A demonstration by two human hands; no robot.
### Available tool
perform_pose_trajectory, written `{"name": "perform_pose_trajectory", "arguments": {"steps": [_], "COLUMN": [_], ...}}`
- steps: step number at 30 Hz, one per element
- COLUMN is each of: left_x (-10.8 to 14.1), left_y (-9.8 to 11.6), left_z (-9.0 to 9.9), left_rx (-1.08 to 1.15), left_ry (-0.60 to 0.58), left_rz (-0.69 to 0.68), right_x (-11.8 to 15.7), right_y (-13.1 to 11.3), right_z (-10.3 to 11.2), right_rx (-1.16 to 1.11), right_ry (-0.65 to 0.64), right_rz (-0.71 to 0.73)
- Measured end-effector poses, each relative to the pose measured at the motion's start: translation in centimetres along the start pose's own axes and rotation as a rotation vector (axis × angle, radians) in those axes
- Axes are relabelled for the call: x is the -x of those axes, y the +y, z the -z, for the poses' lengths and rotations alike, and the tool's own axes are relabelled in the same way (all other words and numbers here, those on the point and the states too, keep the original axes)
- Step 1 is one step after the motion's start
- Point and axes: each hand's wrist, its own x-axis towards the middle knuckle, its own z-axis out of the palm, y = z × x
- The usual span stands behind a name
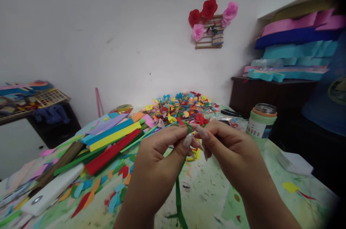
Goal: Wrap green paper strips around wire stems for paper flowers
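My left hand (159,157) and my right hand (229,146) meet at the fingertips above the table (205,193). Between them they pinch a small green paper piece with a bit of red (186,125) at its top. A long green paper strip (178,196) hangs down from the fingers to the table top. Just behind the hands lies a pile of small colourful paper flowers (181,108).
Folded paper strips in blue, yellow, red and green (113,139) lie at left, with a white flat object (51,191) and loose petals. A jar (261,120) stands at right. Scissors (232,113) lie behind. Crepe paper rolls (297,48) fill a shelf. Paper roses (209,16) hang on the wall.
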Motion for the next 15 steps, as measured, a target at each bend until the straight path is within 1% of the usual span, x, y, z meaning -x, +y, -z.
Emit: {"name": "perform_pose_trajectory", "arguments": {"steps": [3,5,8,11,13,15], "left_x": [-0.04,-0.12,-0.23,-0.23,-0.18,-0.12], "left_y": [-0.23,-0.35,-0.47,-0.58,-0.67,-0.75], "left_z": [0.10,0.16,0.26,0.40,0.54,0.69], "left_rx": [-0.030,-0.045,-0.073,-0.183,-0.299,-0.413], "left_ry": [0.001,-0.013,-0.046,-0.063,-0.052,-0.035], "left_rz": [-0.015,-0.032,-0.081,-0.192,-0.282,-0.341], "right_x": [0.06,-0.08,-0.51,-0.82,-0.84,-0.75], "right_y": [-0.05,-0.01,0.25,0.58,0.67,0.64], "right_z": [-0.16,-0.15,0.08,0.36,0.44,0.41], "right_rx": [-0.212,-0.323,-0.441,-0.486,-0.475,-0.436], "right_ry": [-0.200,-0.308,-0.410,-0.495,-0.503,-0.458], "right_rz": [-0.280,-0.361,-0.382,-0.409,-0.401,-0.380]}}
